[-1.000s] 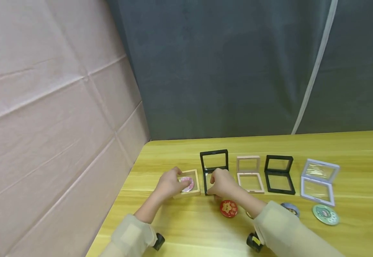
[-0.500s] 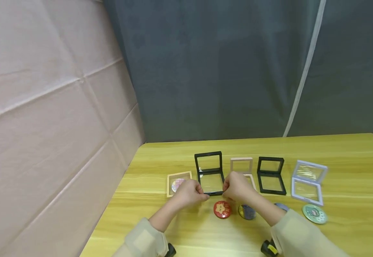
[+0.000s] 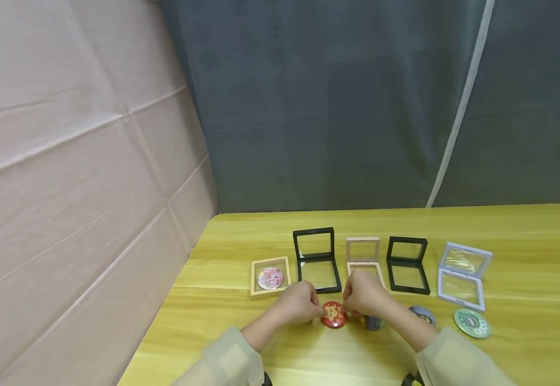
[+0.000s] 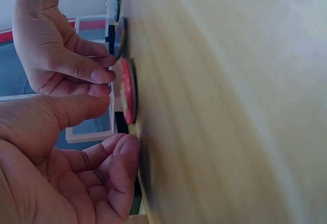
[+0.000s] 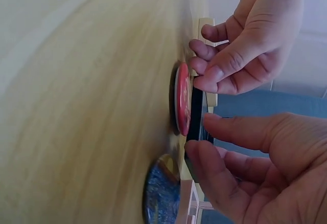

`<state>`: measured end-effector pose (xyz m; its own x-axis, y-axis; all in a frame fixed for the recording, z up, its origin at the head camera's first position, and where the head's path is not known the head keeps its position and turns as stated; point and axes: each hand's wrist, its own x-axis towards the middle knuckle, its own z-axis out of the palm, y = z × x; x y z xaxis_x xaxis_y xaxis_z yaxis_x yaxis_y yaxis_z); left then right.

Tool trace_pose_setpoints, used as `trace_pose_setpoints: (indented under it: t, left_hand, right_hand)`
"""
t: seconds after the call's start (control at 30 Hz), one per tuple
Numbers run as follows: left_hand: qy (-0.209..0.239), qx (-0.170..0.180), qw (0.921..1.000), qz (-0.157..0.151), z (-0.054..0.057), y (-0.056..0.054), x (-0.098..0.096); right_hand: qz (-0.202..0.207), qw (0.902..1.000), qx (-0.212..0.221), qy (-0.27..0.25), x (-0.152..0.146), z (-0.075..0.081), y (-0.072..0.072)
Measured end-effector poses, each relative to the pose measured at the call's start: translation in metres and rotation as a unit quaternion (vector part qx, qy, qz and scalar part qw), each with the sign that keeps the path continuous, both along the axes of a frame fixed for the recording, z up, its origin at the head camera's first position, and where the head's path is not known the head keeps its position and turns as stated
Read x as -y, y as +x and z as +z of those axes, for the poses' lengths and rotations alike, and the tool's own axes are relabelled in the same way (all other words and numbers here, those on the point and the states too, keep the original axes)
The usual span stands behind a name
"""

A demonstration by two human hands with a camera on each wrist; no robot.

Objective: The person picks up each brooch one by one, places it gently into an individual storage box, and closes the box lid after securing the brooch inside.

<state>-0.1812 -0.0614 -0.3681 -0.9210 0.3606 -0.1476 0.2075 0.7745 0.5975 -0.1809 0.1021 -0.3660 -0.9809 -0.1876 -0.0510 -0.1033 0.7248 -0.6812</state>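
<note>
A round red badge with a yellow star [image 3: 334,314] lies flat on the wooden table. At its left edge is my left hand [image 3: 300,304], and my right hand [image 3: 364,294] is at its right edge. In the left wrist view the thumb and fingers of the left hand are apart around the near side of the red badge [image 4: 129,91]. The right wrist view has the right hand's thumb and fingers [image 5: 202,155] beside the badge, with a gap between them. Just behind stands an opened black display frame [image 3: 327,289], its lid raised.
To the left lies a closed wooden-coloured frame [image 3: 252,279] with a pink badge [image 3: 271,278] inside. Opened pink [image 3: 363,238], black [image 3: 407,261] and lilac [image 3: 463,272] frames stand to the right. A dark blue badge [image 3: 374,323], a blue-grey badge [image 3: 423,314] and a green badge [image 3: 472,323] lie in front.
My left hand has left the wooden-coloured frame and moved right. Both hands went to the black frame's front edge, then came nearer to the red badge.
</note>
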Motion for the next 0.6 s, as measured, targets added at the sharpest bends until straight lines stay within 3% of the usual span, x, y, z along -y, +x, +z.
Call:
trace_pose_setpoints:
  t: [0.27, 0.6]
  left_hand:
    - [-0.012, -0.016, 0.9997, -0.011, -0.0085, 0.0004, -0.0018]
    - [-0.007, -0.017, 0.9998, -0.01, -0.0095, 0.0014, -0.0026]
  right_hand:
    - [0.007, 0.9998, 0.013, 0.014, 0.0057, -0.0085, 0.0015]
    - [0.01, 0.9995, 0.022, 0.02, 0.0072, -0.0085, 0.0014]
